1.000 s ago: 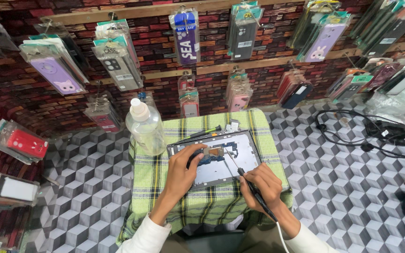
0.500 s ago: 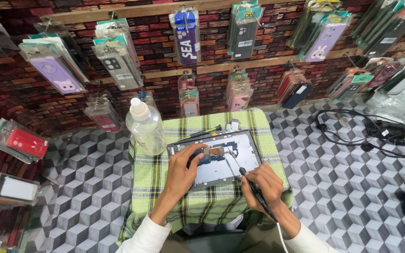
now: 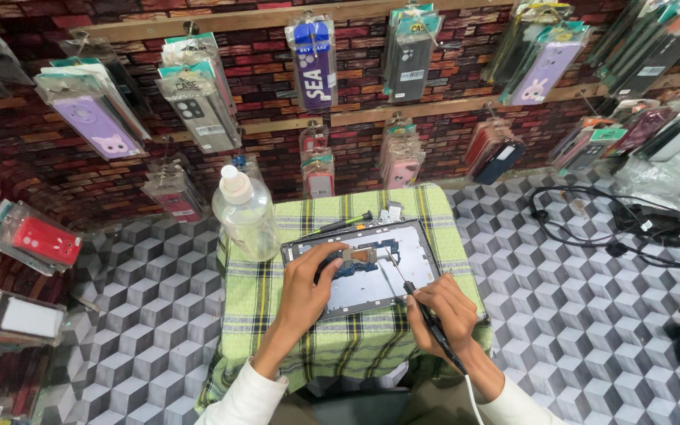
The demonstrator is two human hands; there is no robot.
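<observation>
Brick-pattern wall fills the upper view, with wooden rails across it. Packaged phone cases hang from the rails in rows; more packets hang at the left edge.

Floor has a grey cube pattern. A black cable lies coiled on it at the right, well apart from the work.

Small table covered by a green checked cloth stands centre.

Opened tablet lies flat on the cloth, back cover off, slightly tilted in view. Pale inner plate exposed; circuit board runs along its upper part.

Clear plastic bottle with white cap stands upright at the table's far left corner, just beside the tablet.

Left hand rests on the tablet's left half. Fingers curled and spread a little, tips pressing on the board area. It grips nothing that I can see.

Right hand sits at the tablet's lower right edge. Fingers pressed together, pinching a thin black tool like a pen. A cord leaves the tool's rear end toward the person. The fine tip reaches up onto the plate, near the board.

A dark screwdriver lies on the cloth just beyond the tablet's far edge. Small metal part beside it; kind cannot be told.
</observation>
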